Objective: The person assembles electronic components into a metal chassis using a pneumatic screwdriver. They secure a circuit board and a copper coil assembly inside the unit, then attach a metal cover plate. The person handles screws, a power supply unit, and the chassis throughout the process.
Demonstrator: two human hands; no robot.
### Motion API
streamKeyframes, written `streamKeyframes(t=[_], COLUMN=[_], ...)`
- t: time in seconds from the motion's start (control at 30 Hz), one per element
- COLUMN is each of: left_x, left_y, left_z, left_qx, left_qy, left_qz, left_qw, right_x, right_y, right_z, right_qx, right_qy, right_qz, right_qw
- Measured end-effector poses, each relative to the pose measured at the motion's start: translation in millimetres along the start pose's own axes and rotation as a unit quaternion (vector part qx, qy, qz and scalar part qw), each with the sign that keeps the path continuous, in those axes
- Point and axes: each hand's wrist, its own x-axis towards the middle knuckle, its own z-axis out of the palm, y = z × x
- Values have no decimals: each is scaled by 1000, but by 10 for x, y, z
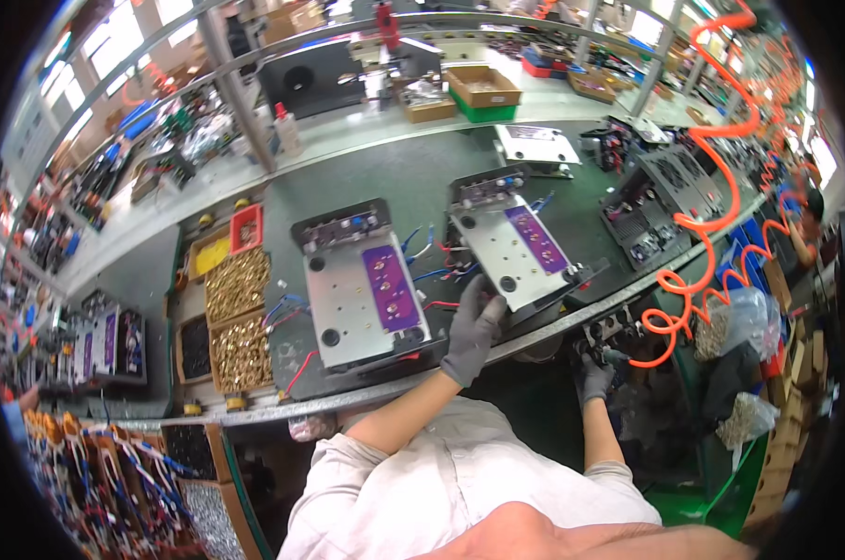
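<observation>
My left hand [472, 331], in a grey glove, is at the near left corner of a silver metal chassis [513, 245]. Its fingers are closed on that edge. The chassis has a purple strip panel [535, 239], dark round feet and loose wires at its sides. My right hand [594, 378], also gloved, is low beyond the bench edge, its fingers curled around an air tool [615, 356] at the end of an orange coiled hose [667, 322]. Most of the tool is hidden. A second similar chassis [352, 303] lies to the left, with a red wire beside it.
Left of the chassis are bins of brass standoffs [238, 285] and a red tray [246, 228]. A white-topped unit [537, 147] and a grey metal case [661, 201] stand farther back. Wire bundles [105, 476] hang at lower left. A person [805, 229] is at far right.
</observation>
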Motion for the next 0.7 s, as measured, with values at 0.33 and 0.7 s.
streamKeyframes(t=[0.33,0.7], left_x=[-1463,-1860], left_y=[448,1035], left_z=[-1301,-2945], left_qx=[632,649], left_qy=[-124,414], left_qz=[317,128], left_qw=[696,626], right_x=[-351,-1919], right_y=[-876,-2226], right_z=[201,2538], right_qx=[-85,-153], right_qy=[-43,-183], right_qz=[-42,-471], right_qw=[995,849])
